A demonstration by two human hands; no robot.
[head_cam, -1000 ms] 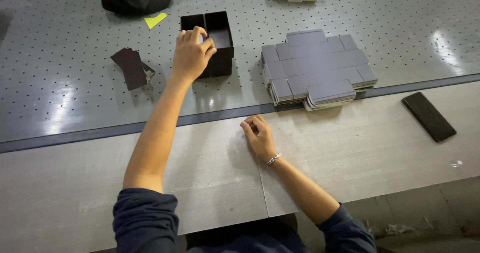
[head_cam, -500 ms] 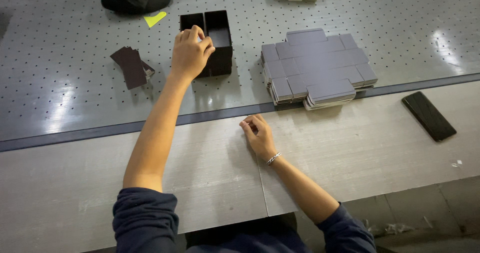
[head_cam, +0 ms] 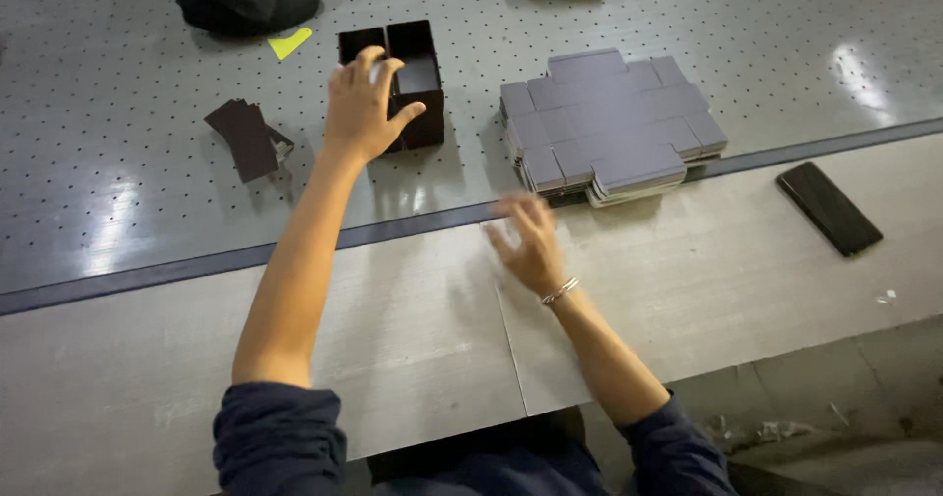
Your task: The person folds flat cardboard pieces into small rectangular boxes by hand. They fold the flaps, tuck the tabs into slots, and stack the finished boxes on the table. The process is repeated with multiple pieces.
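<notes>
A: The left hand (head_cam: 363, 103) rests on the dark open box (head_cam: 398, 79), fingers draped over its near-left wall and thumb spread out to the side. It looks like a loose hold on the rim, not a firm clamp.

B: And the box itself?

A: It stands upright on the perforated grey bench (head_cam: 128, 211), far side, divided into two compartments. If the hand presses down on that thin wall, I think the wall could buckle or the divider pop loose.

B: The right hand (head_cam: 530, 246)?

A: Open, fingers spread, holding nothing, blurred above the pale front board (head_cam: 688, 290), just short of the stack of flat grey blanks (head_cam: 609, 128). The stack overhangs the dark strip at the bench's step, so a careless swipe could fan the top sheets or push some off the edge.

B: Anything else at risk?

A: The dark loose pieces (head_cam: 246, 137) lie near the left forearm; a sweep of the arm could scatter them. The black phone (head_cam: 828, 207) lies well apart to the right, out of harm's way.
</notes>
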